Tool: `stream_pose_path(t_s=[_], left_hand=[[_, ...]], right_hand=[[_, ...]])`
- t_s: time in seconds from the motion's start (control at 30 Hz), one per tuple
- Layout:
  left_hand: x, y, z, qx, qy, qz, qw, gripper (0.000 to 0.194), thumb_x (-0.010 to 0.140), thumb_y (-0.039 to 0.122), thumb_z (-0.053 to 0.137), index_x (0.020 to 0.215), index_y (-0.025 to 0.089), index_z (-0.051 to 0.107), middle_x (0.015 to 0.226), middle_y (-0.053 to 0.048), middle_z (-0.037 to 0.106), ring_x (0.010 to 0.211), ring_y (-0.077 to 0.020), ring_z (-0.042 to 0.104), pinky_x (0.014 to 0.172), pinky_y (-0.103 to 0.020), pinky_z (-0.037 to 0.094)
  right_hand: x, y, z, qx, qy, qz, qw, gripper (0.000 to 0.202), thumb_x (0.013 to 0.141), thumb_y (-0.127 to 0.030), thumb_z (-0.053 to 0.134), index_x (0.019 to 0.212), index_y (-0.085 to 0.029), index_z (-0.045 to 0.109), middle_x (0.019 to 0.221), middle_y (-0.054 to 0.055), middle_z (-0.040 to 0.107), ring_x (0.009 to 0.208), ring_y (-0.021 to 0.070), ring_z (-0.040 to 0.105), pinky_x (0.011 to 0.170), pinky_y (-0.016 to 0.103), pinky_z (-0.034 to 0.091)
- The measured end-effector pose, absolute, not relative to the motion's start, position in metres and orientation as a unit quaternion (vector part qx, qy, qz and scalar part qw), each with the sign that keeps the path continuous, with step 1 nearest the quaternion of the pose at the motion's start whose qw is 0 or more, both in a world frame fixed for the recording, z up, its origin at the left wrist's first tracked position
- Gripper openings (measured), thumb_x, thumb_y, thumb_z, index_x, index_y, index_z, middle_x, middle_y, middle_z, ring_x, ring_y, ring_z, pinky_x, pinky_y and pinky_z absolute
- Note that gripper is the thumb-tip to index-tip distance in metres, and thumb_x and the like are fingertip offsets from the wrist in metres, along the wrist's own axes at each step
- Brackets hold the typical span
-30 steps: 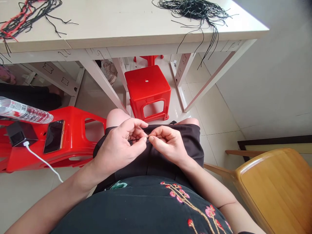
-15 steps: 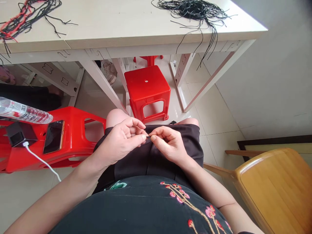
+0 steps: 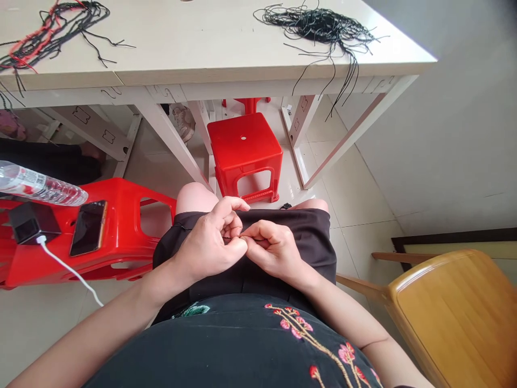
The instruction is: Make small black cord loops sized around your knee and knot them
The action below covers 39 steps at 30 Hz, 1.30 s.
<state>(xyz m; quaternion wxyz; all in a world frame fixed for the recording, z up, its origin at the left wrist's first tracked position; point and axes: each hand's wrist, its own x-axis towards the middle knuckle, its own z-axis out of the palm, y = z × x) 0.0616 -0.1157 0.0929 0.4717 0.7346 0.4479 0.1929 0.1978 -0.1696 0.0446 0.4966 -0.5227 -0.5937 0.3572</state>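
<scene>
Over my lap, my left hand point(image 3: 210, 242) and my right hand point(image 3: 277, 249) meet, thumbs and fingertips touching. Between the pinched fingers runs a short bit of thin black cord point(image 3: 231, 238), mostly hidden by them. My left thumb presses on it while the left index finger is lifted and bent above. The right thumb and index finger pinch it close beside the left thumb. Beneath both hands lies black cloth point(image 3: 258, 280) over my knees.
On the white table point(image 3: 194, 48) ahead lie a tangle of black cords point(image 3: 323, 27), its ends hanging over the edge, and red-and-black braided cords point(image 3: 52, 37). Red stools point(image 3: 244, 140) stand below and left, the left holding a bottle point(image 3: 44, 184), phone point(image 3: 89, 227) and charger point(image 3: 32, 222). A wooden chair point(image 3: 456, 307) stands right.
My hands have come closer together and slightly lower, and the left index finger has lifted. Less of the black cord shows between the fingertips. The view has tilted slightly.
</scene>
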Motion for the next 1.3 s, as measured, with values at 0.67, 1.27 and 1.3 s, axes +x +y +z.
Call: stream_pose_path(t_s=[0.67,1.27,1.3], left_hand=[[0.046,-0.112,0.081,0.678,0.41,0.243,0.559,0.027,0.072,0.018,0.063,0.098,0.017,0.057,0.083,-0.001,0.062,0.077,-0.0106,0.062,0.073,-0.023,0.052],[0.006,-0.082,0.051,0.569,0.58,0.383,0.439,0.021,0.056,0.022,0.061,0.076,0.017,0.055,0.063,0.005,0.053,0.06,-0.0089,0.05,0.059,-0.021,0.042],[0.003,-0.081,0.049,0.557,0.592,0.393,0.43,0.022,0.056,0.023,0.062,0.076,0.018,0.055,0.063,0.005,0.054,0.06,-0.0092,0.05,0.058,-0.02,0.042]], right_hand=[[0.201,-0.162,0.042,-0.503,-0.479,0.471,0.544,0.014,0.077,-0.029,0.058,0.073,-0.015,0.058,0.057,-0.003,0.054,0.047,0.0055,0.04,0.045,0.018,0.035],[0.287,-0.105,-0.06,-0.668,-0.582,0.345,0.31,0.035,0.089,-0.043,0.04,0.086,-0.015,0.06,0.074,0.002,0.063,0.067,0.013,0.057,0.061,0.023,0.045],[0.296,-0.097,-0.067,-0.686,-0.582,0.328,0.288,0.033,0.09,-0.041,0.039,0.088,-0.015,0.06,0.078,0.003,0.065,0.071,0.0141,0.059,0.064,0.024,0.047]])
